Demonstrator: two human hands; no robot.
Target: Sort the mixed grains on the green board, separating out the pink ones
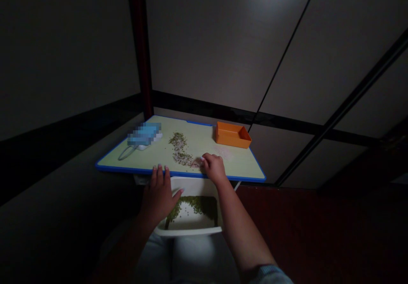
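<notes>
A: We're looking down at a pale green board with a blue edge, and our right hand sits on it, fingers curled at the near end of the scatter of small beans.

B: Closed on anything?

A: Fingers drawn together over the beans, touching them, but we can't tell whether any are actually pinched. The left hand is spread flat, fingers apart, gripping the far-left rim of the white tray, fingertips reaching up to the board's near edge.

B: And the tray?

A: It sits just below the board's near edge, on our lap by the look of it, with a heap of green beans already inside. The loose ones on the board run in a streak from the middle towards the right hand.

B: So we're mid-sort, we'd say: working through the scatter, tray steadied underneath.

A: That's our reading. The next move calls for a light sweep or pick at the near end of the streak, keeping the tray tucked under the edge so nothing drops past it.

B: Anything else up there?

A: An orange box at the far right corner, well apart from the beans, and a blurred blue object far left.
</notes>
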